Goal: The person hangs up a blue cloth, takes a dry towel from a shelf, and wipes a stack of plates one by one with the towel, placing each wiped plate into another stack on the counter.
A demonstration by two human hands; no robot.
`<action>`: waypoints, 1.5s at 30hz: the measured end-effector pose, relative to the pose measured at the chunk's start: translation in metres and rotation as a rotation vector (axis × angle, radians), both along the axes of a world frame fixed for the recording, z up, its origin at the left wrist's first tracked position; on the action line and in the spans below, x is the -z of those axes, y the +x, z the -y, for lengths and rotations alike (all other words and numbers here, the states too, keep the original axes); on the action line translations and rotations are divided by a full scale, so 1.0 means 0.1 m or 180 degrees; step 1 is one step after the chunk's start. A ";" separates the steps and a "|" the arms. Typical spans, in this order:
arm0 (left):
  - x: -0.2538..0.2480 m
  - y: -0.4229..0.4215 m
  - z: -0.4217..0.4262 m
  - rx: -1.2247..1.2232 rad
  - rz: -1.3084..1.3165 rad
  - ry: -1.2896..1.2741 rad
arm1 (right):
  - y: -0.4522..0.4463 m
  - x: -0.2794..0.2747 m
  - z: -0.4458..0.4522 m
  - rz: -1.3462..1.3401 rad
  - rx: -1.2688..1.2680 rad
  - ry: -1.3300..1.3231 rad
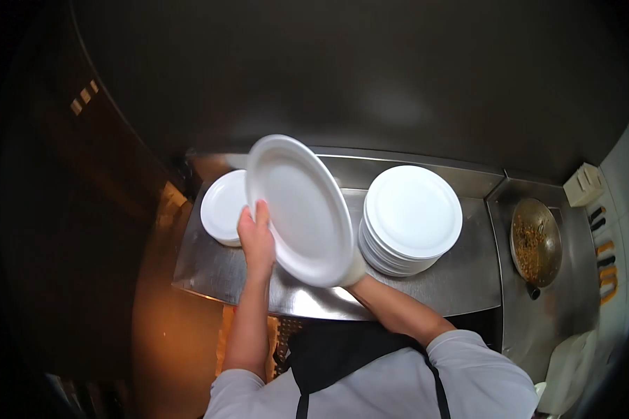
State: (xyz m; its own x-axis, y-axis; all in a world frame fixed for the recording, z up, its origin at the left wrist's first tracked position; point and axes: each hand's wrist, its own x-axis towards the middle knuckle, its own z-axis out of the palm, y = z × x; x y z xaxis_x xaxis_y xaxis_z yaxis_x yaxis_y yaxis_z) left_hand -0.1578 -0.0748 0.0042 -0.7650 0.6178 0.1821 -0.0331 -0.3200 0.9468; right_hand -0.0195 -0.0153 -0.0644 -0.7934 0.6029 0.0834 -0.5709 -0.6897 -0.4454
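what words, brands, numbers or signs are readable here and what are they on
No text is readable.
Held plate, plate stack at right: no lettering visible.
Dark and yellow shapes at far right: too unclear to tell if lettering.
Pale patches at upper left: likewise.

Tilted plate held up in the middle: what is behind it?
Past the left edge of the plate, part of a stack of white plates shows on the steel counter. The stack's right side and most of the right hand are covered.

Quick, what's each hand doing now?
Left hand: closed on the edge of the tilted plate.
Right hand: mostly hidden behind it; grip can't be told.
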 end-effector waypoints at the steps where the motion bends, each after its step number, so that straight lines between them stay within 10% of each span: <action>1: -0.01 -0.11 0.04 -0.0271 -0.0113 -0.0114 | 0.08 -0.20 0.10 0.0000 0.0050 -0.0107; 5: 0.05 -0.19 -0.03 -0.1228 -0.0252 0.0369 | 0.13 -0.94 -0.17 0.1416 0.1597 0.2142; 10: -0.35 -0.24 0.29 0.0031 0.0226 0.1091 | 0.26 -1.56 -0.60 0.1893 0.1749 0.2825; 17: -0.48 -0.26 0.18 -0.0496 0.0618 0.0903 | -0.31 -1.10 -0.27 0.1221 0.2728 0.1012; 25: -0.18 -0.11 0.35 -0.0397 0.0615 0.1103 | -0.18 -0.67 -0.13 0.1695 0.1598 0.1191; 33: 0.10 0.16 -0.05 -0.0966 0.1570 0.1142 | -0.39 -0.79 0.24 0.1676 0.2510 0.1522; 42: 0.68 -0.47 -0.02 -0.1165 -0.0284 -0.0482 | 0.11 -0.57 0.37 0.0744 0.1267 0.3862; 45: 1.24 -0.10 0.17 -0.0173 -0.0424 -0.0726 | 0.11 -0.92 0.39 0.0622 0.1410 0.4141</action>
State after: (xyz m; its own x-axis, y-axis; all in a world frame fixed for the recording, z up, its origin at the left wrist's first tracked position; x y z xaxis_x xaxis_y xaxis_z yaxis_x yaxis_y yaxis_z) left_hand -0.1674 -0.0922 -0.1202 -0.7768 0.6130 0.1440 0.1080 -0.0956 0.9895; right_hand -0.0085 -0.0540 0.0271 -0.6222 0.3801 0.6844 -0.4855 0.4984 -0.7182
